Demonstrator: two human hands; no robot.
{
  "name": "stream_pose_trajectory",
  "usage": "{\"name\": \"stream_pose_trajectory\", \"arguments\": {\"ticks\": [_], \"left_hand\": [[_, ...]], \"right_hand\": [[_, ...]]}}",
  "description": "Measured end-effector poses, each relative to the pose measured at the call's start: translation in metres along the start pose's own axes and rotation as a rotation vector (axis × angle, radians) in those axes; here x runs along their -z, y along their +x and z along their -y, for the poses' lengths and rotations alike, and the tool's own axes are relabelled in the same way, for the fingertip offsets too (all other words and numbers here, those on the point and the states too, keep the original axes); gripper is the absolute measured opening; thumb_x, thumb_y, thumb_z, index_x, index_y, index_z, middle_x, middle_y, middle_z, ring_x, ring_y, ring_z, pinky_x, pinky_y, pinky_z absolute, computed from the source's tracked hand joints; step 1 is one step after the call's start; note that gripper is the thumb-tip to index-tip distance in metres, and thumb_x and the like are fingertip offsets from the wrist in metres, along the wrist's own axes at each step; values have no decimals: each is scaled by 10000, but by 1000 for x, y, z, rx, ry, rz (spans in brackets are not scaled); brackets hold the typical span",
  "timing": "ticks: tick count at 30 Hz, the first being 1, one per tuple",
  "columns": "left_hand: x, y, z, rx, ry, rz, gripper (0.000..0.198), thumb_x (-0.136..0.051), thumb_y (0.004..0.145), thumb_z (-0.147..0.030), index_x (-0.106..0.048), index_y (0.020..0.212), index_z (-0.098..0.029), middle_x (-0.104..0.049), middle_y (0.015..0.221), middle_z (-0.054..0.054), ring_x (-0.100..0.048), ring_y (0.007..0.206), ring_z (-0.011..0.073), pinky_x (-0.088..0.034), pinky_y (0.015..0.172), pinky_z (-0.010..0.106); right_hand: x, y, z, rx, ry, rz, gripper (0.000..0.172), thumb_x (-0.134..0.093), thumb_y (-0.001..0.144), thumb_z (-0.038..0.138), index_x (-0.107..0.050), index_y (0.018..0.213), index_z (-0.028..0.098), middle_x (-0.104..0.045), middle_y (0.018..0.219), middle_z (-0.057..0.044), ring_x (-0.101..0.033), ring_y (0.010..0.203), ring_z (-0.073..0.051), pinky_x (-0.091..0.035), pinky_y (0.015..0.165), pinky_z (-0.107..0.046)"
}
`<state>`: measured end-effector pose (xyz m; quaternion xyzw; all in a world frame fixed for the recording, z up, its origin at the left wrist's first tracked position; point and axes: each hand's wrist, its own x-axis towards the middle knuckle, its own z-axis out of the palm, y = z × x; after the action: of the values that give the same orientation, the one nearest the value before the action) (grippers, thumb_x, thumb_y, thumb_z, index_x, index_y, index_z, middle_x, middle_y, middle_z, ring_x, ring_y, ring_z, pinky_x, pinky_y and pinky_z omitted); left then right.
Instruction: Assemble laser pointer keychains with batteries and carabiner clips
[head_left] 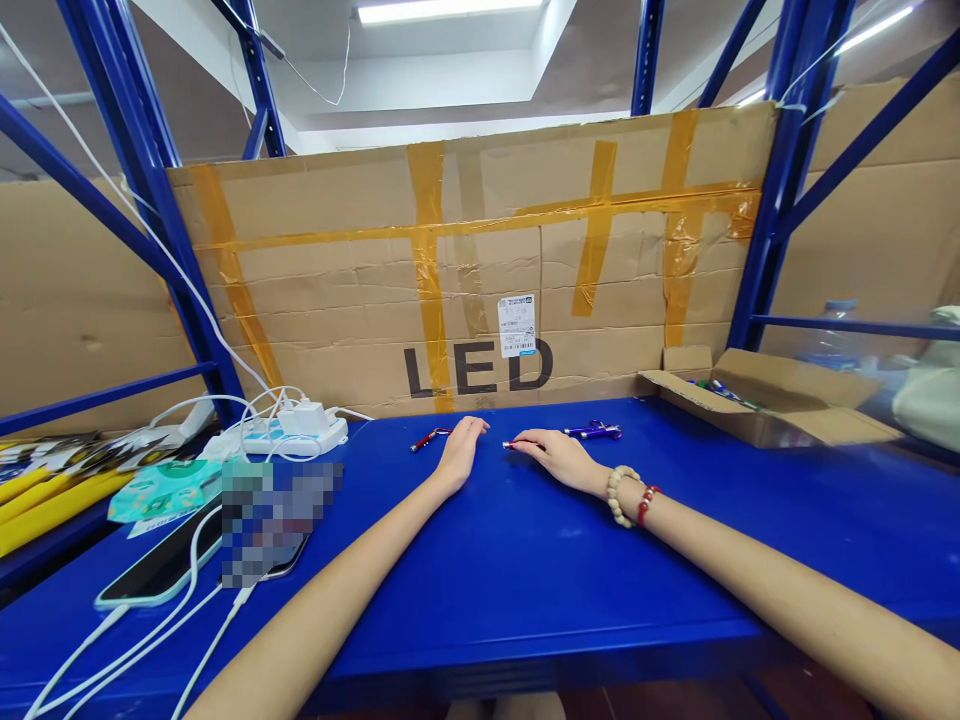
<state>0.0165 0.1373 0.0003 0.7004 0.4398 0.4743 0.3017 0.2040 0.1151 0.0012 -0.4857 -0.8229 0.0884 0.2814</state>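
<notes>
My left hand (459,455) rests on the blue tabletop with its fingers stretched out, and nothing shows in it. Just left of it lies a small red pen-like stick (427,440) with a dark end; its far end is partly behind the hand. My right hand (562,460) wears two bead bracelets (624,496). Its fingers are closed on another small red pen-like stick (509,445), whose silver end pokes out to the left. Behind the right hand lie purple pen-like sticks (598,430) with metal clasps, close together.
An open cardboard box (772,425) at the right holds several small coloured sticks. To the left are phones (169,560) with white cables, a power strip (330,435) and a teal packet (169,490). A cardboard wall (337,320) marked LED stands behind, between blue posts (784,190).
</notes>
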Motion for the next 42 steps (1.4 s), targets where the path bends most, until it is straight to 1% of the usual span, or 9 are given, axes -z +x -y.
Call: {"name": "stream_pose_trajectory", "arguments": {"ticks": [9, 14, 17, 21, 26, 31, 36, 40, 42], "left_hand": [[-1, 1, 2, -90, 98, 35, 277, -312, 873, -314, -557, 812, -199, -601, 919, 35, -536, 935, 179, -393, 851, 290], [-6, -3, -1, -236, 246, 159, 139, -537, 784, -355, -579, 819, -227, -597, 800, -7, -538, 799, 170, -389, 820, 293], [-6, -6, -2, -274, 338, 208, 172, -598, 749, -338, -578, 889, -240, -576, 708, -32, -520, 666, 152, -399, 752, 288], [-5, -8, -6, -283, 469, 205, 170, -628, 722, -288, -588, 883, -250, -579, 697, -28, -528, 696, 176, -384, 752, 305], [-3, -10, -8, -219, 647, 128, 153, -553, 746, -214, -595, 891, -244, -599, 697, 15, -538, 796, 240, -369, 787, 358], [1, -11, -6, -80, 841, 11, 238, -454, 772, -156, -568, 980, -177, -625, 913, 114, -522, 941, 297, -345, 833, 428], [10, -11, -8, 27, 1005, -30, 187, -488, 817, -198, -575, 972, -142, -593, 1019, 108, -493, 1030, 269, -346, 881, 442], [17, -9, -7, 67, 1097, -58, 258, -511, 852, -319, -556, 1030, -138, -549, 1106, 71, -493, 1048, 224, -360, 908, 444], [19, -8, -6, 65, 1134, -72, 242, -514, 844, -273, -562, 1030, -126, -550, 1106, 93, -483, 1060, 241, -350, 908, 443]], "right_hand": [[0, -1, 2, 13, -31, -4, 413, -289, 913, 432, -651, 908, 234, -668, 945, -41, -601, 872, -209, -438, 770, -338], [-5, 0, -2, 112, -11, 27, 318, -335, 912, 314, -593, 1070, 216, -629, 1075, -48, -576, 973, -185, -434, 852, -329], [-6, 1, -2, 179, -11, 44, 281, -386, 895, 267, -584, 1077, 188, -621, 1084, -53, -568, 999, -160, -431, 877, -287], [-1, 1, -1, 189, -84, 24, 239, -458, 867, 261, -601, 1038, 177, -622, 1043, -55, -570, 968, -155, -429, 858, -272], [21, 0, -12, 58, -269, -59, 209, -520, 831, 285, -611, 1006, 215, -618, 1028, -53, -556, 966, -213, -399, 817, -361], [43, -3, -32, -165, -435, -109, 175, -554, 809, 245, -621, 966, 202, -623, 1001, -75, -542, 990, -238, -368, 820, -370], [57, -8, -39, -404, -536, -80, 219, -606, 776, 349, -639, 908, 177, -626, 997, -103, -554, 981, -262, -389, 722, -330], [63, -12, -31, -513, -577, -11, 163, -636, 761, 282, -648, 885, 176, -639, 992, -87, -567, 986, -241, -402, 706, -302], [66, -12, -25, -544, -597, 23, 136, -619, 778, 236, -646, 890, 164, -637, 998, -83, -573, 972, -221, -413, 744, -314]]}}
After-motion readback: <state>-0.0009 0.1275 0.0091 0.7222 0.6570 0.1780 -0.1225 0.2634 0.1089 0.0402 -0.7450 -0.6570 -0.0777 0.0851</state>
